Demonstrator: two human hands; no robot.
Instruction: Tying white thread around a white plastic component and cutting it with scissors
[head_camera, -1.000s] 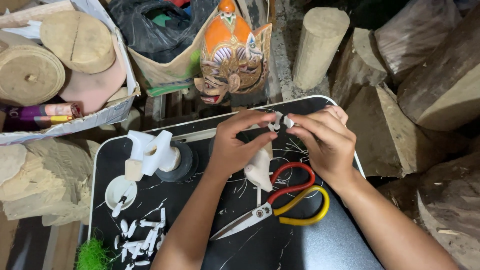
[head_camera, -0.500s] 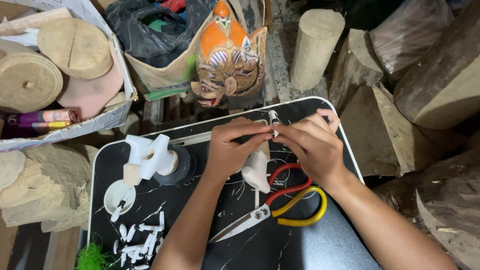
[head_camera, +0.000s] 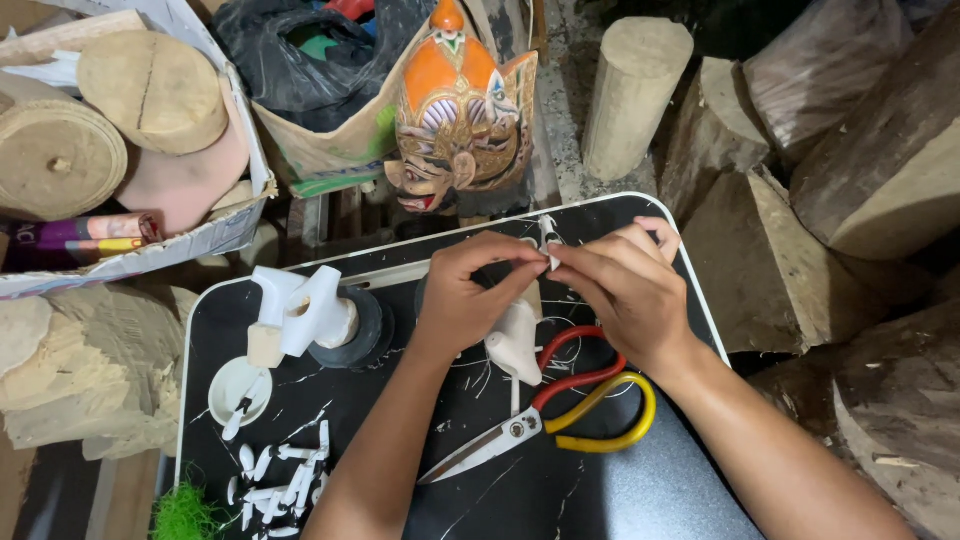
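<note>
White sliver (head_camera: 551, 258) pinched between your two hands over the far middle of the black bench (head_camera: 640, 490). Left hand (head_camera: 472, 290) fingers curled closed on it from one side; right hand (head_camera: 622, 285) thumb and forefinger closed on it from the other, fingertips touching. White carved piece (head_camera: 514, 345) lies just below your hands, beside red-and-yellow scissors (head_camera: 545, 415), blades shut. More white slivers (head_camera: 285, 470) scattered at near left corner. Painted mask (head_camera: 462, 115) stands beyond the bench edge
</note>
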